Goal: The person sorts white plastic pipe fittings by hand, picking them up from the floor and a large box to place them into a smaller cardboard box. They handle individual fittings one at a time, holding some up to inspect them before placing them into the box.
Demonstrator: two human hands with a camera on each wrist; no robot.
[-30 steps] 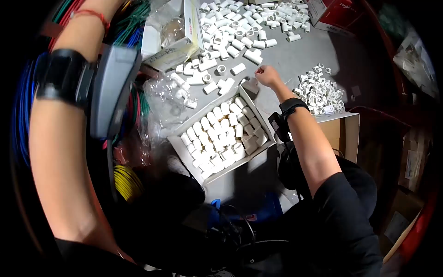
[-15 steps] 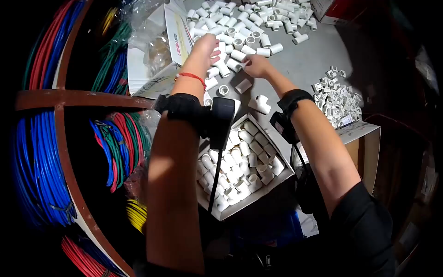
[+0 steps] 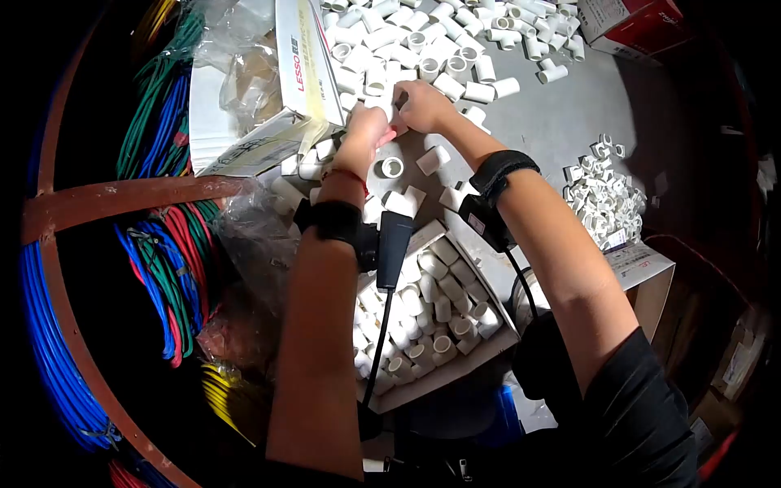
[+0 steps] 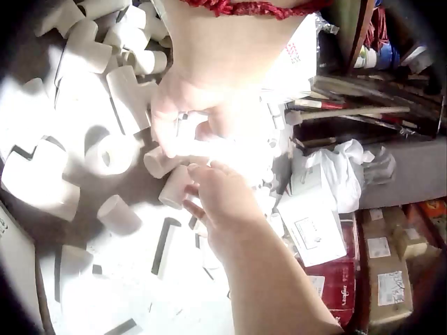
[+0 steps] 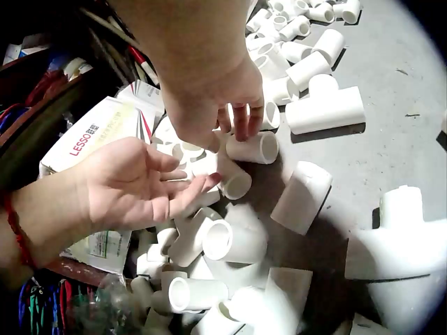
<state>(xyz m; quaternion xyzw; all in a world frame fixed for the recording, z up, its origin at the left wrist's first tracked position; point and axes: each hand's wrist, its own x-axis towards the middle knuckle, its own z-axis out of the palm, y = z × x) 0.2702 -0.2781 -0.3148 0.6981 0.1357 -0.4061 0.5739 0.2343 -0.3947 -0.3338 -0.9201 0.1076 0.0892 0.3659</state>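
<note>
My left hand [image 3: 368, 126] is palm up beside the pile of white pipe fittings [image 3: 439, 49], its fingers loosely bent and nothing in the palm in the right wrist view. A red cord circles that wrist. Just above it, my right hand [image 5: 220, 101] reaches down with thumb and fingers bent over a white pipe fitting [image 5: 236, 183]; I cannot tell whether they pinch it. Another short white fitting [image 5: 260, 148] lies right at those fingertips. Nearer my body, below the forearms, an open carton [image 3: 480, 350] holds rows of white fittings, partly hidden by the left arm.
A white LESSO carton [image 3: 301, 73] stands left of the hands. Small white clips [image 3: 602, 195] are heaped at the right by another carton [image 3: 647, 272]. A red and white box [image 3: 634, 28] sits at the back. Blue cable coils [image 3: 65, 366] hang beyond a brown frame [image 3: 122, 193] at left.
My left arm has swung in from the far left to the fittings pile and turned its palm up. My right hand has moved forward and left, close to the left hand.
</note>
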